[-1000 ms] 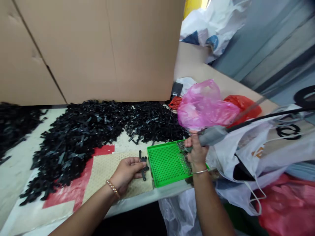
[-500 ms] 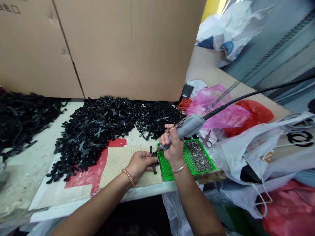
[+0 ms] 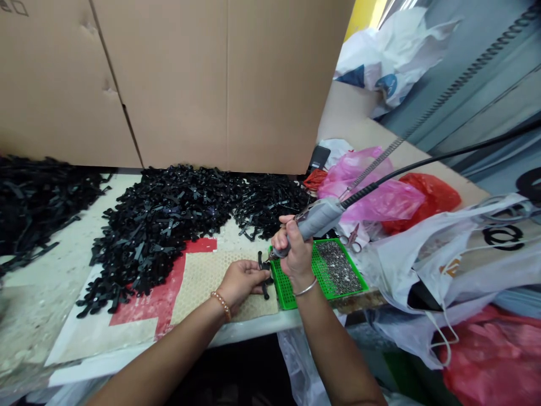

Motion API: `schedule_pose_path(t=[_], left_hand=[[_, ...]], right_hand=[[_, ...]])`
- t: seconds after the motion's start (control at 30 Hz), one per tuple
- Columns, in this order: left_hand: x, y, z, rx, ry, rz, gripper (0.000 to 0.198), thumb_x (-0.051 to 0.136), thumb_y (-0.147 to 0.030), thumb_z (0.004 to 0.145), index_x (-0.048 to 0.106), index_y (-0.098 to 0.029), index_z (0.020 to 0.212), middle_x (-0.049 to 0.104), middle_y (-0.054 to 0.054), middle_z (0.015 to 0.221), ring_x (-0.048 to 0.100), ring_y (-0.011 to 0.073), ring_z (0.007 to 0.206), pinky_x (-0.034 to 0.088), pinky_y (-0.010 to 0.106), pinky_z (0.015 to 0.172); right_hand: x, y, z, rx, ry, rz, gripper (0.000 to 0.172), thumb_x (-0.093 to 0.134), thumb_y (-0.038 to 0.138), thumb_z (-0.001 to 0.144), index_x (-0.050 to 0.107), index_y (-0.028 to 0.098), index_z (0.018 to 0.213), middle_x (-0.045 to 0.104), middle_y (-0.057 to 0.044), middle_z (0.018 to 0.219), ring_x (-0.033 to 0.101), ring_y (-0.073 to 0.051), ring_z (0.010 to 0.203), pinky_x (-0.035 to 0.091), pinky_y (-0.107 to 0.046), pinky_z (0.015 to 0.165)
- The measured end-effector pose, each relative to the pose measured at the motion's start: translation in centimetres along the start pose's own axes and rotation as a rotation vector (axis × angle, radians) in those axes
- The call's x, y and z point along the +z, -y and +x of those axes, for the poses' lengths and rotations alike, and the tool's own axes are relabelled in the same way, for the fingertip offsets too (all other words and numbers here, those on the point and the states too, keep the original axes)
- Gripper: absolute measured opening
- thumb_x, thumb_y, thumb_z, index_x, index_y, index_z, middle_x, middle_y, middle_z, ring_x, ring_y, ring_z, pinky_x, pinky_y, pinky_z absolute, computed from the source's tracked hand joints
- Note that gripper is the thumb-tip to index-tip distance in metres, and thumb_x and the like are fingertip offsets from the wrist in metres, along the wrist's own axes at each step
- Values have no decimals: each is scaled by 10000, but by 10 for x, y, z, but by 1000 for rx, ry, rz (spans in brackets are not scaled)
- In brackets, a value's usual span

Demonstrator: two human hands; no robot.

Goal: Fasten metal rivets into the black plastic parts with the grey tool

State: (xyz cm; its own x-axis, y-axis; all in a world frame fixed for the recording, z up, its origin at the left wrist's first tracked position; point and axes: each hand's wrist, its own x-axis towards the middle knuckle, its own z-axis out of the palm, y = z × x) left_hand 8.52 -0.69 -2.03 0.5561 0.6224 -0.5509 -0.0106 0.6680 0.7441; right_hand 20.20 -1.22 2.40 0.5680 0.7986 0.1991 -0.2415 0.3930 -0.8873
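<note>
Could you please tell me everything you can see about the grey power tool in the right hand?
The tool is a slim grey handpiece, plastic by the look of it, with a narrow metal tip. It tilts down to the left, its tip at the small black part that the left hand steadies on the mat. The right hand grips its lower half. A black cable runs from its rear, up and to the right.

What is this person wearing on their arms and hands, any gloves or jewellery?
No gloves and no sleeves in view: both forearms are bare. The left hand has a beaded bracelet of small orange-pink beads at the wrist. The right hand has a thin silver metal bangle at its wrist. No rings can be made out.
</note>
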Motion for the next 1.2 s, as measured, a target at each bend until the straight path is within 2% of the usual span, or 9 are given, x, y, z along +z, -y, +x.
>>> schedule_pose_path(t=[0.3, 0.57, 0.73, 0.83, 0.9, 1.0, 1.07, 1.13, 1.2], left_hand=[[2, -3, -2, -5, -8, -6, 340, 884, -240, 506, 604, -112, 648, 616, 6, 599, 574, 93, 529, 491, 187, 481], [1, 0, 0, -5, -26, 13, 341, 876, -261, 465, 608, -100, 600, 618, 15, 589, 570, 99, 522, 512, 209, 493], [-1, 5, 3, 5, -34, 35, 343, 871, -264, 449, 632, -92, 623, 634, 27, 594, 577, 107, 523, 504, 205, 485], [-1, 6, 3, 24, -32, 48, 359, 868, -285, 454, 643, -89, 654, 651, 33, 611, 572, 95, 524, 483, 179, 470], [-1, 5, 3, 37, -12, 44, 383, 865, -315, 469, 657, -88, 697, 673, 44, 654, 592, 100, 558, 502, 184, 503], [-1, 3, 2, 52, 9, 48, 405, 865, -328, 477, 661, -88, 731, 690, 58, 696, 620, 117, 604, 522, 195, 536], [-1, 3, 1, 57, 1, 65, 389, 867, -301, 482, 658, -88, 732, 693, 61, 699, 623, 117, 603, 514, 185, 521], [-1, 4, 0, 60, -10, 73, 354, 861, -273, 502, 655, -87, 722, 691, 62, 694, 619, 112, 590, 506, 178, 505], [0, 5, -1, 61, -16, 66, 317, 851, -252, 528, 655, -85, 713, 691, 65, 691, 615, 110, 578, 504, 178, 495]], right_hand=[[1, -2, -3, 12, 5, -9, 375, 738, 513, 726, 577, 191, 833, 382, 100, 445, 351, -73, 383, 332, -200, 410], [-3, -11, -3, 55, 190, -16, 343, 745, 482, 755, 551, 199, 753, 371, 95, 455, 339, -65, 372, 305, -196, 388], [-3, -13, -4, 107, 167, 16, 382, 774, 500, 703, 542, 197, 727, 356, 102, 439, 314, -61, 359, 287, -195, 377], [-1, -11, -4, 105, 109, 26, 349, 763, 473, 724, 571, 185, 769, 375, 100, 444, 331, -60, 369, 303, -190, 394], [4, -6, 0, 102, 129, 10, 348, 760, 473, 727, 606, 182, 839, 418, 90, 474, 374, -66, 393, 346, -192, 422], [10, 6, 12, 54, 262, -57, 463, 766, 500, 710, 619, 215, 1043, 575, 38, 663, 545, -113, 568, 490, -239, 591], [6, 14, 17, -27, 327, -158, 606, 724, 562, 733, 544, 248, 1220, 644, -26, 963, 623, -179, 855, 523, -319, 807], [-12, 22, 12, -125, 347, -353, 690, 609, 613, 817, 404, 261, 1374, 553, -74, 1265, 539, -231, 1145, 447, -403, 989], [-43, 28, -3, -221, 371, -677, 650, 468, 584, 923, 289, 259, 1456, 441, -87, 1407, 412, -246, 1292, 322, -478, 1092]])
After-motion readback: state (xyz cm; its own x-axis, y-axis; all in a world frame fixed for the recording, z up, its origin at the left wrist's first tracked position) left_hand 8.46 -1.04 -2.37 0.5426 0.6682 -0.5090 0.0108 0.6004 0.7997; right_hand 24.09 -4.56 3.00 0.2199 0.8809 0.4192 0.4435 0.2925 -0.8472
